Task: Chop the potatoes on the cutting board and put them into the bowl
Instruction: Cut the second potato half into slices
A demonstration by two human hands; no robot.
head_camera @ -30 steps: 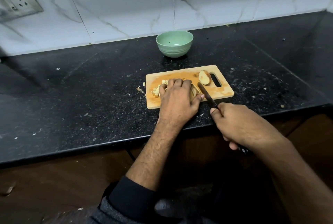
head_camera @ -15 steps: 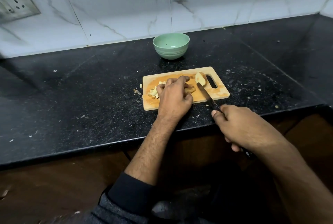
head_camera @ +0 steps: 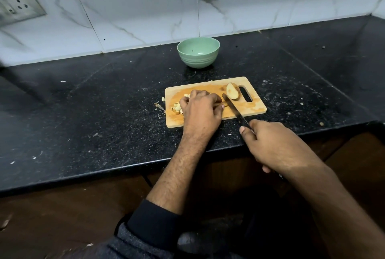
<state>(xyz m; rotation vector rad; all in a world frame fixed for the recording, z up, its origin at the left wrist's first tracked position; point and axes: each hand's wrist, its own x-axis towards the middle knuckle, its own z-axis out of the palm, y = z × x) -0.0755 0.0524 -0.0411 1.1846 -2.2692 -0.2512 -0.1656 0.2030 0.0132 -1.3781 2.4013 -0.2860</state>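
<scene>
Nearest: right hand (head_camera: pixel 277 144) off the board's near right corner, grip closed round the handle of a knife (head_camera: pixel 235 110), blade slanting onto the board (head_camera: pixel 256 108). Left hand (head_camera: pixel 200 110) on the board's middle, fingers curled over a potato piece, mostly hidden. Cubes (head_camera: pixel 177 107) heaped at the board's left; one stray bit just off its left edge. Half potato (head_camera: pixel 232 91) uncut by the board's slot. Beyond the board on the table (head_camera: pixel 83 113), bowl (head_camera: pixel 198 52) apparently empty. Judgement: chopping partly done, transfer not begun.
</scene>
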